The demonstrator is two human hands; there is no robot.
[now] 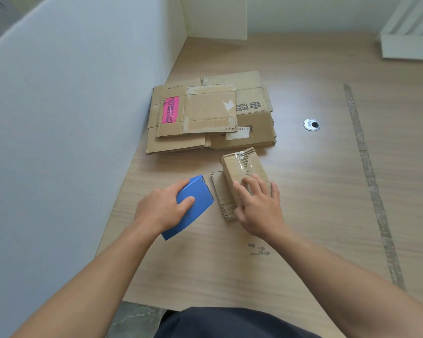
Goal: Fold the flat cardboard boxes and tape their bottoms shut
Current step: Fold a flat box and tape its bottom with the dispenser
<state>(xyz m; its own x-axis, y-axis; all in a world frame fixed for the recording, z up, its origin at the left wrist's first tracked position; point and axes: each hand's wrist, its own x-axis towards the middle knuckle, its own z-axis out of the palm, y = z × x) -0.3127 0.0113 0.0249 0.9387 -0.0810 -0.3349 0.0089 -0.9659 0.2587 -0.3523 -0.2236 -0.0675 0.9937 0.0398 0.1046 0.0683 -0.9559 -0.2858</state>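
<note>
Far to the left of the small cardboard box [244, 172]: pale partition wall [71, 118], closing off that side of the work.

Just left of the box: left hand [161, 208], fingers wrapped over the far edge of a blue tape dispenser [193, 206], thumb laid across its top face, a firm grip. Toothed end turned toward the box, near it but not touching, probably kept ready for the next strip.

Beyond the box and a little left: stack of flat cardboard boxes [210, 113], pink label [170, 109] on an upper sheet, pushed up against the partition. Likely parked there as the supply not yet folded.

The box itself: already folded up, lying on the wooden table [230, 264]. Clear tape [243, 162] glinting along the seam of the upturned face and over the far end. One loose flap [221, 191] with a notched edge flat on the table at its left side.

On the near end of the box: right hand [257, 208], fingers spread and only slightly bent, pressing down on the top, thumb at the left side. Closed round nothing; seemingly pinning the box still and rubbing the tape down so the seam holds.

Right of the box and farther away: round metal cable grommet [311, 124]. Well to the right: long strip of old tape [369, 176] stuck along the table, no apparent part in the job.
</note>
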